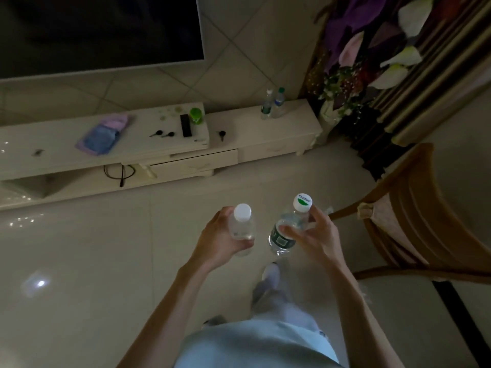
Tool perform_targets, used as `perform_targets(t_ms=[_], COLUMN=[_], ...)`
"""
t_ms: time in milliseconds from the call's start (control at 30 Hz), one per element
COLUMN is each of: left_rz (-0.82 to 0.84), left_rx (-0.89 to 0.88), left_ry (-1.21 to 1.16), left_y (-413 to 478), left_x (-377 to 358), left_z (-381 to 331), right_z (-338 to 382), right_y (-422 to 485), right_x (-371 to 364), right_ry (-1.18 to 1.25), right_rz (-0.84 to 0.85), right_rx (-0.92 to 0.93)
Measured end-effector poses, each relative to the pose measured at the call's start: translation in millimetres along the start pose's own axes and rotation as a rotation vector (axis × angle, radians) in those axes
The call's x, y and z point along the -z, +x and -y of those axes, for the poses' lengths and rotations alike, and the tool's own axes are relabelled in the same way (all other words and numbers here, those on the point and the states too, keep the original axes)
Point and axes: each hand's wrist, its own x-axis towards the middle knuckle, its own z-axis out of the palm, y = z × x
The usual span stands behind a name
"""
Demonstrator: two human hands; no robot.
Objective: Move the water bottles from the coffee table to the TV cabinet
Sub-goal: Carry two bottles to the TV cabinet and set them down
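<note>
1. TV (101,30): cut off by top and left edges.
2. Cabinet (265,128): left end runs out of frame.
3. Chair (414,221): cut by right edge.
4. Small dark items (162,134) on cabinet: too small to identify.
5. Left hand (220,235) hides part of its bottle (241,224).

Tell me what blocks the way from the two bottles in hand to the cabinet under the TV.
Nothing visible: only bare tiled floor lies between the white-capped clear bottle, the green-labelled clear bottle and the long cream TV cabinet. The wooden chair stands off to the right.
</note>
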Motion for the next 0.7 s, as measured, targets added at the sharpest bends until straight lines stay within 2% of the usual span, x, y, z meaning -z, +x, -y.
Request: perform_targets(t_ms=[367, 700], left_rz=[-0.085, -0.045], left_rx=[0.042, 0.086], left_ry=[-0.084, -0.048], left_y=[144, 262], left_x=[-27, -31], left_z=[-100, -113], right_z=[44, 36], right_y=[176, 283], right_x=[62, 45], right_ry=[-0.114, -0.134], right_rz=[0.105, 0.180], right_rx=[0.214, 0.055])
